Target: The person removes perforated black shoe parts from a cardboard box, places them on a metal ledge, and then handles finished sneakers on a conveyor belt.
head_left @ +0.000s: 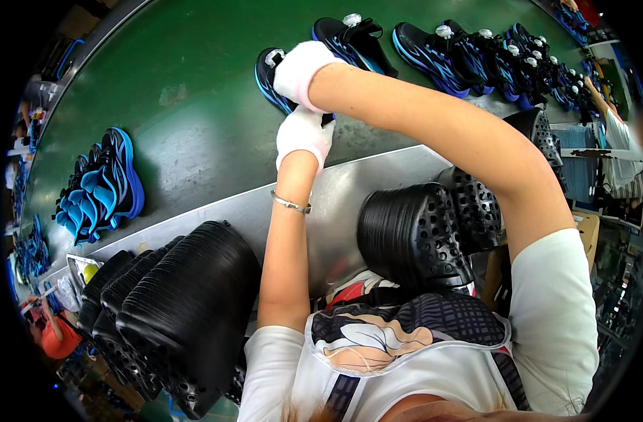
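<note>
A black sneaker with blue trim [266, 79] rests on the green table, partly hidden under my two hands. My left hand [304, 136], in a white glove, is closed around the heel end of this sneaker. Over the shoe's upper lies my right hand [304, 70], also gloved in white, with its fingers curled down onto it and mostly hidden. A small white piece [274, 58] shows on the sneaker beside the right hand. Just beyond, another black and blue sneaker [353, 46] carries a white, wrapped-looking knob on its top.
More such sneakers [434, 60] line the green table [195, 77] toward the far right. A cluster of black and blue shoes [100, 186] sits at the left. Stacked black perforated shells [195, 288] stand at the metal edge [342, 190], with more stacks [413, 228] on the right.
</note>
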`<action>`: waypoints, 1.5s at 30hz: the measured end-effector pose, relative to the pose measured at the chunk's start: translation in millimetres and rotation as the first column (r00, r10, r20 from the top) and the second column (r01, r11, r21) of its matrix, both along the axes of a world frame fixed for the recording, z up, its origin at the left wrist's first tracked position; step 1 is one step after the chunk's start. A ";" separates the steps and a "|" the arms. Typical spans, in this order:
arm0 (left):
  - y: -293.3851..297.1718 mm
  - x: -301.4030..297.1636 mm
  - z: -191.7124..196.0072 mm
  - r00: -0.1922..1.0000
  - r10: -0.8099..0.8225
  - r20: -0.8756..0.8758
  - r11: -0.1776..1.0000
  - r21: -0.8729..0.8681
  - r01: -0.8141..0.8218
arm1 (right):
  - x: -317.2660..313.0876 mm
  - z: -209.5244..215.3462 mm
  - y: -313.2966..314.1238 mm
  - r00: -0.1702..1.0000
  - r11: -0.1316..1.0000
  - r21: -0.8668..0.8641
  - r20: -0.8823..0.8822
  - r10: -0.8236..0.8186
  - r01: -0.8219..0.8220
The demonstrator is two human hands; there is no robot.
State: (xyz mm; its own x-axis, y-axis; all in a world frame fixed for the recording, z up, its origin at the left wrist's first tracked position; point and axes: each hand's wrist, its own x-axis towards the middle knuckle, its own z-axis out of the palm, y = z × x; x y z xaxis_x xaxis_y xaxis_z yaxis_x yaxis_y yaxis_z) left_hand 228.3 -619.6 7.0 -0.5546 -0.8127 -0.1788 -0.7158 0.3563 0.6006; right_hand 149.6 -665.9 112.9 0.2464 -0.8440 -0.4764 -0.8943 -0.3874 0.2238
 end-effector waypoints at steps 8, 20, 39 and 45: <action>-2.1 -9.0 -2.2 0.994 -0.079 0.073 0.990 -0.115 0.087 | -5.6 -35.1 -11.9 0.998 0.994 -0.093 0.051 -0.049 0.054; 9.5 -19.9 0.5 0.993 0.100 -0.064 0.994 -0.045 -0.103 | -111.0 107.4 138.9 0.784 0.826 -0.034 0.340 -0.520 0.563; 22.1 33.3 39.4 0.985 0.142 -0.100 0.924 -0.343 -0.168 | -291.9 68.2 415.1 0.258 -0.038 -0.423 0.618 -0.743 0.905; 32.1 21.0 46.8 0.980 0.118 -0.159 0.942 -0.293 -0.161 | -281.5 78.5 417.1 0.250 0.002 -0.390 0.586 -0.770 0.921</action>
